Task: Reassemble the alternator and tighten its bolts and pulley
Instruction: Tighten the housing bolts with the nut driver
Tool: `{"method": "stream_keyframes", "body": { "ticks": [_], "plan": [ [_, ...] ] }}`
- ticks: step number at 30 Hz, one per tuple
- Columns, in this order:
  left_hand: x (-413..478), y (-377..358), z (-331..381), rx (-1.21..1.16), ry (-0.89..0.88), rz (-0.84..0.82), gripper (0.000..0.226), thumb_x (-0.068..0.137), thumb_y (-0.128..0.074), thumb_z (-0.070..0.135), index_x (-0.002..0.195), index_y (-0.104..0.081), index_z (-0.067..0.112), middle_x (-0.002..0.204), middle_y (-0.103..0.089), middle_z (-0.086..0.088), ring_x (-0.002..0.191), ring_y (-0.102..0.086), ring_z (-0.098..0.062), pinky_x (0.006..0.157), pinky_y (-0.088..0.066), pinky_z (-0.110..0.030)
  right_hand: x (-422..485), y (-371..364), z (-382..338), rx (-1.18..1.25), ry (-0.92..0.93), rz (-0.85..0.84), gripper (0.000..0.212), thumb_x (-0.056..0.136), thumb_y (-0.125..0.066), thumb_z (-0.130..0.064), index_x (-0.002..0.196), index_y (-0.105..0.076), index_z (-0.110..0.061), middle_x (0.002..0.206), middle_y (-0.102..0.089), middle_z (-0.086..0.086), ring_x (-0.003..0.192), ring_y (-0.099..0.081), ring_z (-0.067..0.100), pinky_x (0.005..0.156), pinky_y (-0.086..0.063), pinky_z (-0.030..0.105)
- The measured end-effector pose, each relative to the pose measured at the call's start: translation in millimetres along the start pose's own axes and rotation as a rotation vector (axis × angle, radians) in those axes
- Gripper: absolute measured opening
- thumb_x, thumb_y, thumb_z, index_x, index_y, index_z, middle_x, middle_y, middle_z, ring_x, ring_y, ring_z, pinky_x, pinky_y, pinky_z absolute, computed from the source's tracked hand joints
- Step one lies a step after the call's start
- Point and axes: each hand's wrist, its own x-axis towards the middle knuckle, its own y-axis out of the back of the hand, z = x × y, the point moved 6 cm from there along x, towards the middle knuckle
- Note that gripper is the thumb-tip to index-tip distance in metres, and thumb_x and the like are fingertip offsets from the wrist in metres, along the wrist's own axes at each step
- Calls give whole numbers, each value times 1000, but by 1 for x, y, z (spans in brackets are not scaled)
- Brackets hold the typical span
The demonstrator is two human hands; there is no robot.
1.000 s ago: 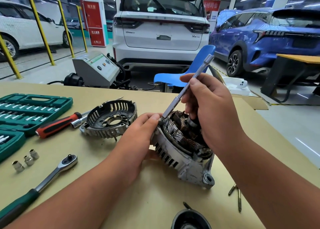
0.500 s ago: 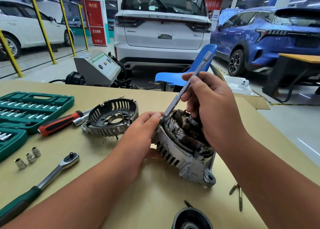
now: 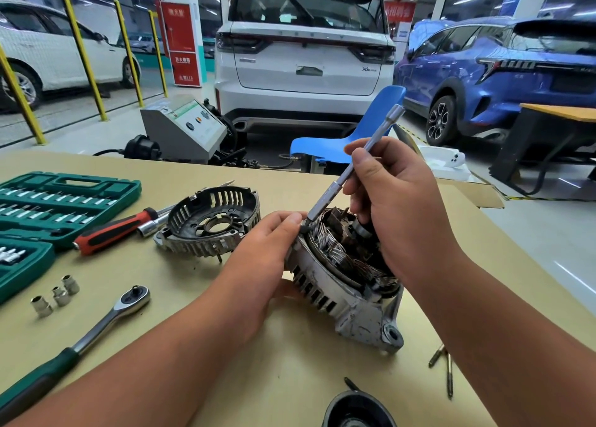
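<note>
The open alternator body (image 3: 342, 294) lies tilted on the tan table, its copper windings and rotor showing. My left hand (image 3: 258, 265) grips its left rim, thumb near the top edge. My right hand (image 3: 396, 207) holds a long silver extension bar (image 3: 354, 165) slanted up to the right, its lower tip set on the housing rim beside my left thumb. The slotted rear end cover (image 3: 209, 223) lies apart on the table to the left. A black pulley (image 3: 358, 410) sits at the bottom edge. Loose long bolts (image 3: 446, 371) lie at the right.
A green socket case (image 3: 58, 200) lies open at the left, with a red-handled screwdriver (image 3: 119, 229) beside it. Three small sockets (image 3: 58, 294) and a green-handled ratchet (image 3: 96, 330) lie in front. The table's right edge (image 3: 516, 249) runs diagonally; cars and a blue chair (image 3: 354, 136) stand behind.
My hands, the extension bar and the alternator have barely shifted; the bar's tip stays on the housing rim. The view has moved slightly.
</note>
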Motion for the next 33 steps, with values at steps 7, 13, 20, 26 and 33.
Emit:
{"method": "stream_keyframes", "body": {
  "ticks": [7, 13, 20, 26, 33],
  "plan": [
    [0, -1, 1, 1, -15, -16, 24, 99, -56, 47, 101, -75, 33, 84, -74, 3, 70, -69, -13, 57, -57, -35, -1, 0, 0, -1, 6, -9, 22, 109, -53, -18, 101, -74, -18, 70, -64, 0, 55, -51, 14, 49, -41, 20],
    [0, -1, 2, -19, -5, -22, 23, 106, -56, 42, 100, -74, 29, 90, -75, -1, 73, -70, -16, 59, -58, -38, 0, 1, 1, -45, 14, -4, 23, 108, -58, -23, 96, -62, -3, 67, -63, -1, 54, -51, 13, 47, -38, 28],
    [-3, -2, 4, -22, -3, -49, 26, 105, -56, 43, 108, -71, 21, 94, -75, -4, 75, -70, -18, 63, -60, -42, -1, 0, 0, 7, -9, 4, 20, 109, -54, -21, 99, -72, -15, 70, -63, 1, 55, -51, 13, 48, -40, 21],
    [-2, -1, 3, -22, -2, -47, 23, 105, -57, 44, 103, -72, 27, 94, -76, -1, 75, -71, -18, 65, -59, -44, -1, -2, -1, -2, 18, -21, 22, 109, -54, -22, 98, -72, -18, 71, -64, 1, 55, -51, 13, 49, -40, 21],
    [0, -1, 2, -38, 3, -52, 23, 105, -58, 43, 106, -73, 26, 95, -76, -3, 73, -72, -17, 60, -58, -39, -2, -1, -3, -10, 45, -12, 26, 106, -62, -27, 80, -58, -21, 67, -60, 2, 53, -50, 14, 48, -40, 24]
  ]
}}
